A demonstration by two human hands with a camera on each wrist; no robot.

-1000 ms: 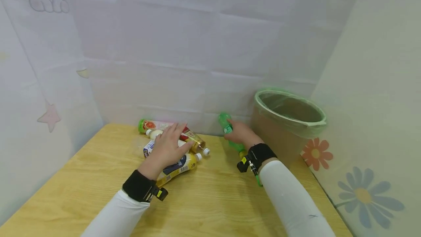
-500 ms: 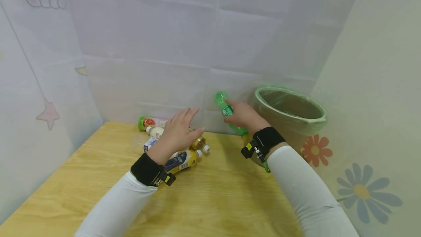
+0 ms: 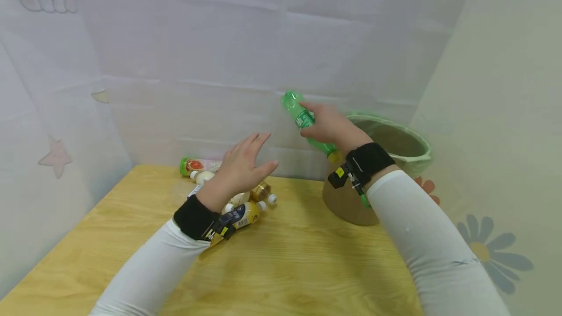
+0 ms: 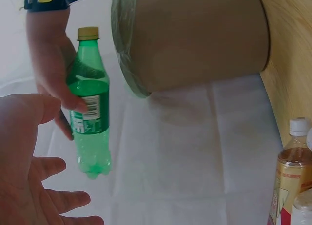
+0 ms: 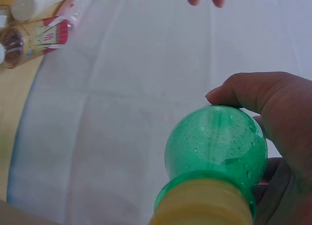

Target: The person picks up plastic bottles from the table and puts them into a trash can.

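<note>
My right hand (image 3: 327, 126) grips a green plastic bottle (image 3: 303, 120) around its middle and holds it in the air, tilted, with its yellow cap (image 3: 335, 156) toward my wrist. In the left wrist view the bottle (image 4: 88, 108) hangs beside the bin's rim. In the right wrist view the bottle (image 5: 216, 147) fills the lower right, with my fingers (image 5: 263, 96) curled round it. My left hand (image 3: 241, 169) hovers open, fingers spread, above several bottles (image 3: 239, 204) lying on the wooden table (image 3: 285, 267). It holds nothing.
A brown bin (image 3: 351, 199) lined with a green bag stands at the table's back right, just below and right of the raised bottle. White sheets form the back and left walls. A pale flowered panel (image 3: 505, 135) closes the right side.
My right hand has lifted the green bottle up from the table's back edge to above the bin's rim. My left hand rose off the lying bottles and opened wider.
</note>
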